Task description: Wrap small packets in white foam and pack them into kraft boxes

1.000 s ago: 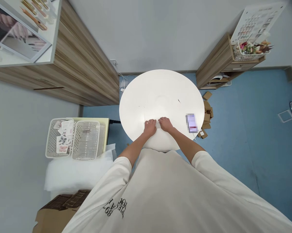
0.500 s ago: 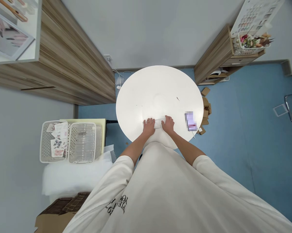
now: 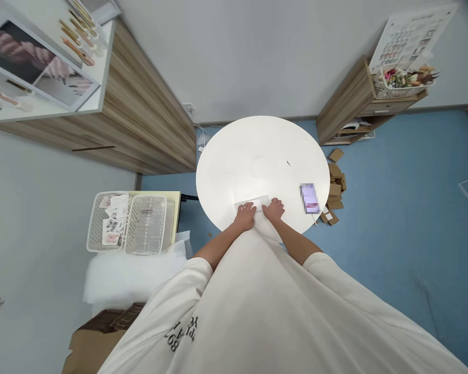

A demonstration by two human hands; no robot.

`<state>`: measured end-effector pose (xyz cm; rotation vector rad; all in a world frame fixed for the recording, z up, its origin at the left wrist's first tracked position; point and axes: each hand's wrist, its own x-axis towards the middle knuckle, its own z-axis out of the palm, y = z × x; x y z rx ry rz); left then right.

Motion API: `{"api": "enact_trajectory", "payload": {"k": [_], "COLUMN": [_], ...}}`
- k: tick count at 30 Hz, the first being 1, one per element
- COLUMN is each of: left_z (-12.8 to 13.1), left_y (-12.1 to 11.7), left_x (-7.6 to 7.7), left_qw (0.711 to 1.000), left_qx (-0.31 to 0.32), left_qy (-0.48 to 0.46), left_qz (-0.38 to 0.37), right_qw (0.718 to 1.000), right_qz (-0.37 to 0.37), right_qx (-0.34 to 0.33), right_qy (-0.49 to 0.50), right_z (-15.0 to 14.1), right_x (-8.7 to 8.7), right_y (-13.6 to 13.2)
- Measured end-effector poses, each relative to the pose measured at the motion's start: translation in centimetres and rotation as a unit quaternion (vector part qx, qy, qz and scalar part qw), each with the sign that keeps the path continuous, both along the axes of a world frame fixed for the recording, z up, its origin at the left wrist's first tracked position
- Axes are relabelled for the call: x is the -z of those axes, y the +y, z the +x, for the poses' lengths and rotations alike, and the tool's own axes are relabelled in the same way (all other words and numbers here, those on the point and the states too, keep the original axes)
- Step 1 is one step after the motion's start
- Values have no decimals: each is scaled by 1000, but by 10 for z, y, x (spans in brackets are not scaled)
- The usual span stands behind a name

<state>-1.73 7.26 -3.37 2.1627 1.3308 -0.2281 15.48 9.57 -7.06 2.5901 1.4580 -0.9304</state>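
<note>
At the near edge of a round white table (image 3: 263,140), both hands work on a white, thin wrapping sheet (image 3: 258,204), probably foam or bubble wrap. My left hand (image 3: 246,215) has its fingers curled over the sheet's left part, a ring on one finger. Gripping the right part is my right hand (image 3: 273,209), its thumb toward the middle. A folded band of the sheet shows between the hands, with a greyish flap beyond it. Whether anything lies inside the fold is hidden. My shirt front meets the sheet's near side.
A blurred-out phone (image 3: 309,198) with a cable lies at the table's right. Two white baskets (image 3: 128,228) hold cards and clear packs at the left, above white wrapping (image 3: 132,275). Cardboard pieces (image 3: 335,189) lie on the floor. Wooden cabinets (image 3: 156,119) flank the table.
My hands have drawn closer together and nearer my body. A flap of the sheet now shows beyond my fingers. The camera view has shifted, showing more of the left shelf.
</note>
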Motion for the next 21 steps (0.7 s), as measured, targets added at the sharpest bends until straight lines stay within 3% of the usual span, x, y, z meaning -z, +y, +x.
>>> {"api": "enact_trajectory", "payload": {"k": [7, 13, 21], "left_z": [-2, 2, 2], "left_y": [-6, -2, -3], "left_x": [0, 1, 1], "left_qw": [998, 998, 997], "left_qx": [0, -12, 0], "left_qy": [14, 13, 27], "left_qz": [-68, -67, -69], "right_qw": [1000, 995, 975], "right_qz": [25, 23, 108], "right_qx": [12, 12, -153], "right_qy": [-7, 99, 117], "right_z": [-5, -6, -14], "right_x": [5, 9, -1], "right_y": [1, 0, -17]}}
